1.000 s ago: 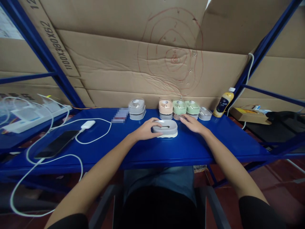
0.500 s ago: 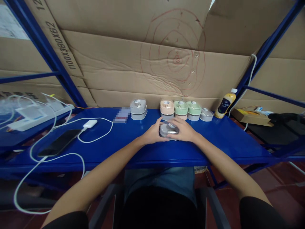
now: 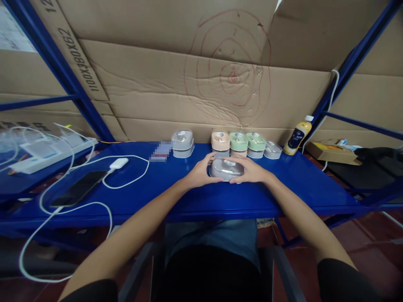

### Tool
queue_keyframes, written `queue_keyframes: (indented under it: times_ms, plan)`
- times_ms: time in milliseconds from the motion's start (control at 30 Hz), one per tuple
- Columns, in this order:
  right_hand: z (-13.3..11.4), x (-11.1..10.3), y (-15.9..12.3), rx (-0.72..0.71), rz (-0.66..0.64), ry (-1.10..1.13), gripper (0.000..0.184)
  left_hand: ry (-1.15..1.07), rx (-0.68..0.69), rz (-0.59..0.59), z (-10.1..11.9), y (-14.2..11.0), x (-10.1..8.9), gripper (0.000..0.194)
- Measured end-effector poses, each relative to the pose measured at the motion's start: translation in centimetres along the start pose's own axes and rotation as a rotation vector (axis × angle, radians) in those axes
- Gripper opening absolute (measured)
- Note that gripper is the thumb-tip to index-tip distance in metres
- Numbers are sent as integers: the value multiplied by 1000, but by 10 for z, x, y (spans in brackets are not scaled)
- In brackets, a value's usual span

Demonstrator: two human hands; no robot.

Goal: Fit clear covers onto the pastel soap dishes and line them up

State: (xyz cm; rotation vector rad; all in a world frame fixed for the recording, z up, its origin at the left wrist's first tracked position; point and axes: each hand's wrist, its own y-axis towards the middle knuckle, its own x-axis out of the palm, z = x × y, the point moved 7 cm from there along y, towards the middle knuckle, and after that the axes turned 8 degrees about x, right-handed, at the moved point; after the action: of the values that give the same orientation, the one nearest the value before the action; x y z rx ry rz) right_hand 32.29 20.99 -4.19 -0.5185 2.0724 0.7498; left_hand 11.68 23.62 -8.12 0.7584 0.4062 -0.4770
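Note:
Between my two hands is a small grey box with a clear lid (image 3: 227, 167), close above or on the blue table (image 3: 201, 201); whether it touches the top I cannot tell. My left hand (image 3: 201, 173) grips its left side, thumb along the front. Around the right side curls my right hand (image 3: 252, 170), thumb at the front corner. Behind the hands stand similar lidded boxes in stacks: a peach one (image 3: 220, 141) on a grey one, a green one (image 3: 238, 141) on a pink one partly hidden by my right hand, and another green one (image 3: 256, 142) on grey.
A single grey box (image 3: 272, 150) sits right of the stacks, beside a yellow drink bottle (image 3: 297, 136). Further left is a grey stack (image 3: 183, 144). A phone (image 3: 79, 188), white cable and charger plug (image 3: 119, 163) lie at left. Cardboard (image 3: 151, 84) walls the back.
My right hand has shifted slightly right, off the box's top to its right side. The box's lid now shows more fully between my hands.

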Motion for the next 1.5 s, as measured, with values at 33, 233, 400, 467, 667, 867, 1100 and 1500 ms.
queue_keyframes:
  times_ms: [33, 233, 400, 467, 667, 867, 1100, 1500]
  plan:
    - [2, -10, -2, 9, 50, 4, 93, -8, 31, 48, 3, 1, -5, 111]
    - [49, -113, -36, 218, 768, -95, 95, 127, 34, 210, 6, 0, -22, 72]
    - [136, -167, -54, 729, 1095, -276, 98, 203, 3, 128, 6, 0, -13, 62]
    - [166, -170, -52, 879, 1058, -265, 93, 220, -2, 114, 7, 0, -12, 60]
    - [202, -156, -61, 1102, 971, -240, 89, 248, 0, 180, 6, 2, -17, 59]
    - [193, -143, -54, 1158, 803, -352, 85, 272, 2, 149, 4, 4, -12, 57]
    - [187, -142, -54, 1119, 774, -322, 72, 372, 44, 185, 10, 5, -23, 56]
    - [134, -149, -56, 639, 1262, -408, 43, 986, -588, 445, -19, 29, -138, 92]
